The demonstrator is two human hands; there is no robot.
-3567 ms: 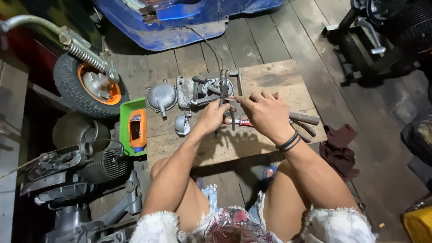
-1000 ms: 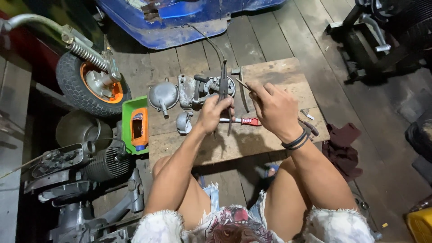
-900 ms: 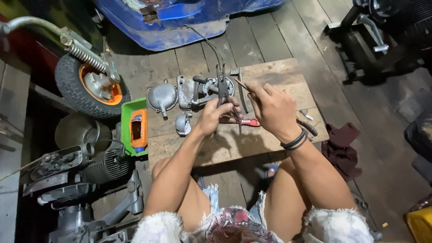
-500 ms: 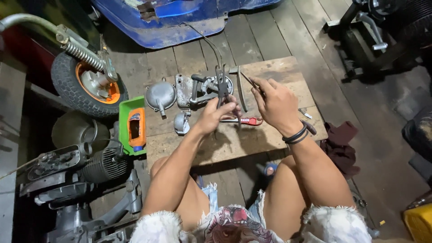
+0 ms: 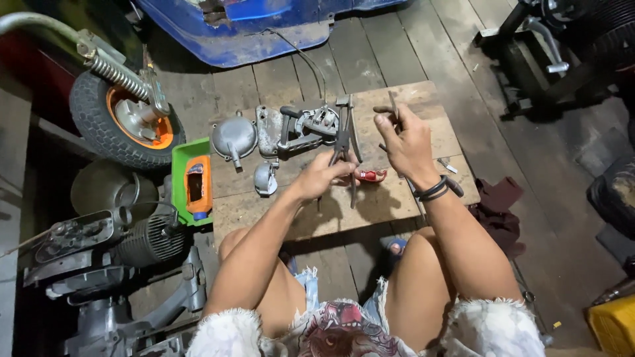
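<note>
Steel pliers [image 5: 346, 142] upright on the board [image 5: 423, 142], left hand [image 5: 325, 177] clenched low on the handles. Right hand [image 5: 407, 135] pinches a thin rod [image 5: 393, 106], prob. a pin. Risk: pliers tip toward the casing [image 5: 301, 127] beyond the left hand; rod slips.

Dark plank floor [image 5: 370, 39] under you, boards worn, gaps showing. Low wooden board [image 5: 423, 109] laid flat on it as bench. Blue vehicle body [image 5: 264, 26] ahead of you. Orange-hubbed wheel [image 5: 126, 122] with spring to your left. Dim edges, light pooling at centre. Dark rag [image 5: 499, 211] at right.
</note>
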